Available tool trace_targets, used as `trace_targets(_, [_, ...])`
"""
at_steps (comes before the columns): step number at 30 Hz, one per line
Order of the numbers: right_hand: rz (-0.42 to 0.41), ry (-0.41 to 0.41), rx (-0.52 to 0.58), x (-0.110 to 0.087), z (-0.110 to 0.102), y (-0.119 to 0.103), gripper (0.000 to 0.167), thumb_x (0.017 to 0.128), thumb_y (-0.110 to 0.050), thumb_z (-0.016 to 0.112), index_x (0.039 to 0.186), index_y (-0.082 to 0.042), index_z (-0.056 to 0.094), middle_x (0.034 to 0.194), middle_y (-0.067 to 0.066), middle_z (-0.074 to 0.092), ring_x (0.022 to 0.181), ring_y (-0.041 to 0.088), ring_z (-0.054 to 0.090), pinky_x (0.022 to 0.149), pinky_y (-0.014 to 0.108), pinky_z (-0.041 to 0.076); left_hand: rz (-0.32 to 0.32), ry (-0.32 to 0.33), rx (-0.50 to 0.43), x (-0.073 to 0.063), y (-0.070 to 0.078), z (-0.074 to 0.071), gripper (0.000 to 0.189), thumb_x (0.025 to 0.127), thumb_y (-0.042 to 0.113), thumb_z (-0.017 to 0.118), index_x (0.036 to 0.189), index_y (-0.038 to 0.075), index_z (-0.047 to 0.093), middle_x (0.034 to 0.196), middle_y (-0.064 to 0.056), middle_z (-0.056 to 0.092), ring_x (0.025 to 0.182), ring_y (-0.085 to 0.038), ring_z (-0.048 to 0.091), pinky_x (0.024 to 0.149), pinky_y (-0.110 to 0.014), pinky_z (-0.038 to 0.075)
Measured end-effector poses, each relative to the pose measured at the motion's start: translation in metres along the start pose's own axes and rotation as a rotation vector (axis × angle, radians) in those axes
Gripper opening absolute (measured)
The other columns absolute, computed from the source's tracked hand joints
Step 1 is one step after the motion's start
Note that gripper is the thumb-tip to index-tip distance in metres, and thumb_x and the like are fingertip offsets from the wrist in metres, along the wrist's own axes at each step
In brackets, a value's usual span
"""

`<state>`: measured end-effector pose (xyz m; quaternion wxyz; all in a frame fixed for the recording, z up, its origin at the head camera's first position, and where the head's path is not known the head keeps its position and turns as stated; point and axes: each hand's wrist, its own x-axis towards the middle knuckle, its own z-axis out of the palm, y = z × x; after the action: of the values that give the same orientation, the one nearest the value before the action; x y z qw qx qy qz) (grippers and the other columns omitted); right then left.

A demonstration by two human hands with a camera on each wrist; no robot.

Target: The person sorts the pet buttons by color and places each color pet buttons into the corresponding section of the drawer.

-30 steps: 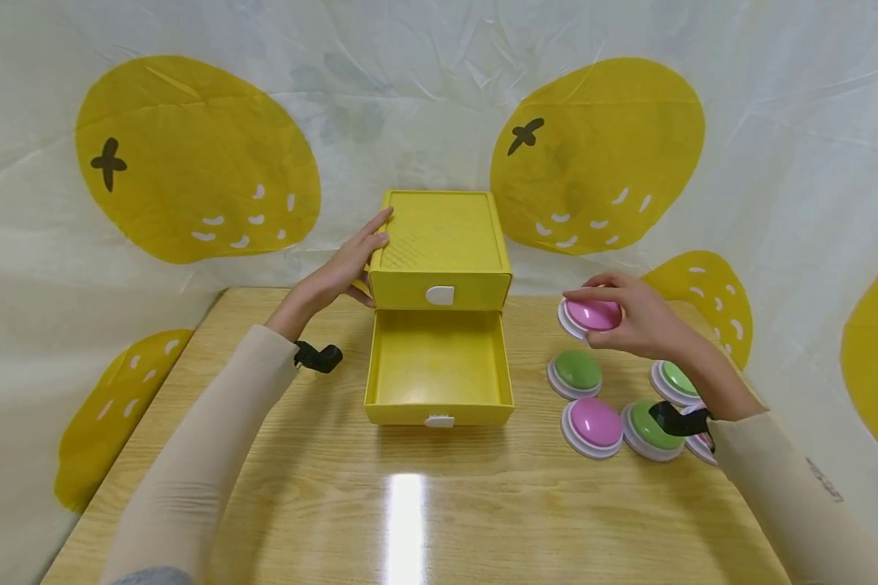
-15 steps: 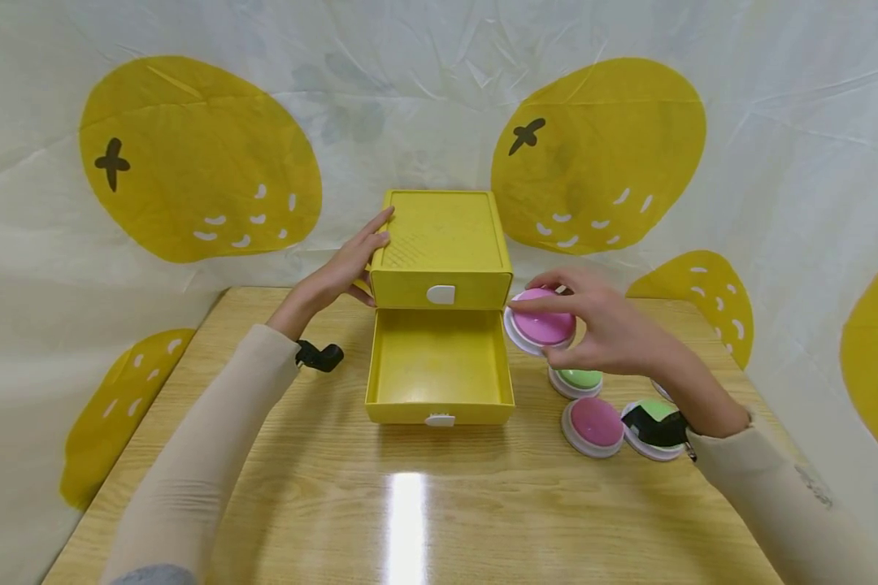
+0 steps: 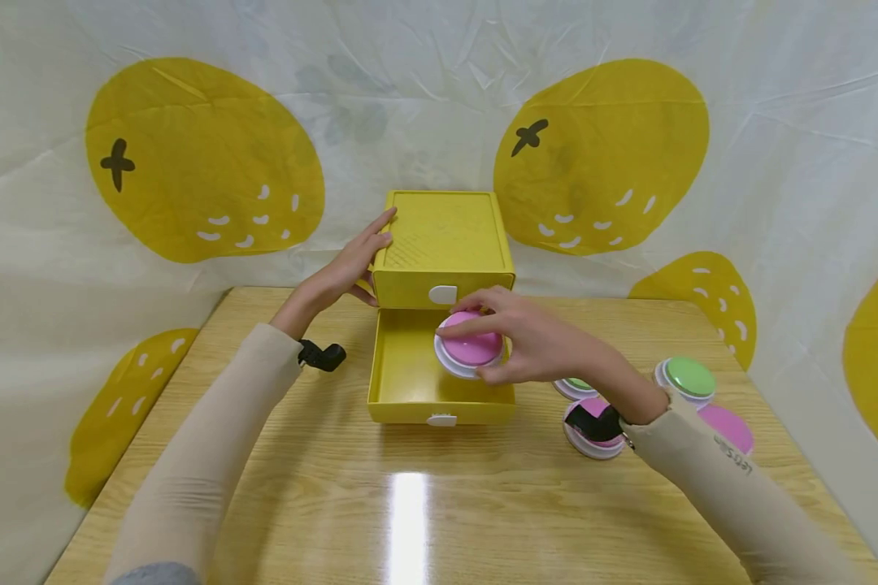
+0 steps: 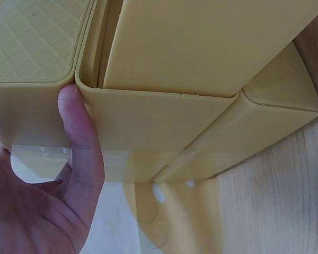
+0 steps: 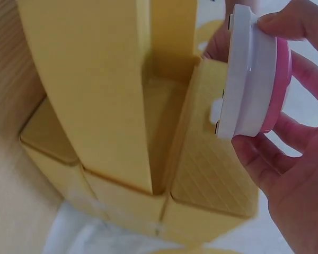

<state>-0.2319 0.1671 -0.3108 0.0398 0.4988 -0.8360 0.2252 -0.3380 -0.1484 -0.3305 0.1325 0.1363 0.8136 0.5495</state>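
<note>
A pink buzzer button (image 3: 471, 341) with a white base is held in my right hand (image 3: 530, 337), thumb and fingers about its rim. It hangs tilted over the right half of the pulled-out middle drawer (image 3: 404, 366) of a yellow drawer box (image 3: 442, 231). In the right wrist view the buzzer (image 5: 250, 79) is side-on, apart from the drawer. My left hand (image 3: 347, 268) rests on the box's left side, fingertips at the top edge. The left wrist view shows the thumb (image 4: 78, 119) along the front corner. The bottom part of the box is mostly hidden from above.
Right of the box on the wooden table (image 3: 322, 504) stand more buzzers: a green one (image 3: 691, 376), a pink one (image 3: 728, 426), another pink one (image 3: 591, 448) and a green one (image 3: 574, 390), partly covered by my right arm. A patterned curtain (image 3: 410, 97) hangs behind.
My right hand has carried the pink buzzer leftward from the right side of the table to above the drawer. The left hand has stayed on the box.
</note>
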Motion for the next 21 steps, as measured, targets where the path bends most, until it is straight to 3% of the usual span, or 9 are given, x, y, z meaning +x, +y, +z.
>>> trace_targets(8, [-0.023, -0.039, 0.083, 0.026, 0.029, 0.002, 0.057, 0.077, -0.018, 0.085, 0.132, -0.021, 0.073, 0.138, 0.008, 0.061, 0.126, 0.025, 0.054, 0.098, 0.039, 0.054, -0.005, 0.003, 0.007, 0.002, -0.001, -0.001, 0.052, 0.107, 0.062, 0.034, 0.154, 0.068, 0.012, 0.132, -0.018, 0.06, 0.071, -0.035, 0.07, 0.058, -0.046, 0.063])
trace_targets(16, [-0.038, -0.084, 0.07, 0.043, 0.052, 0.01, 0.055, 0.078, -0.021, 0.084, 0.131, -0.016, 0.073, 0.139, 0.01, 0.064, 0.128, 0.027, 0.057, 0.102, 0.041, 0.054, 0.007, -0.002, 0.004, 0.002, -0.001, -0.002, 0.053, 0.107, 0.063, 0.034, 0.155, 0.066, 0.012, 0.154, -0.012, 0.047, 0.071, -0.035, 0.071, 0.058, -0.046, 0.063])
trace_targets(21, [-0.021, -0.137, 0.076, 0.048, 0.064, 0.014, 0.056, 0.08, -0.024, 0.084, 0.134, -0.018, 0.071, 0.142, 0.009, 0.063, 0.131, 0.027, 0.057, 0.104, 0.041, 0.054, 0.008, -0.003, 0.003, 0.002, -0.002, -0.002, 0.053, 0.107, 0.064, 0.034, 0.155, 0.066, 0.013, 0.149, -0.014, 0.052, 0.071, -0.034, 0.071, 0.058, -0.046, 0.064])
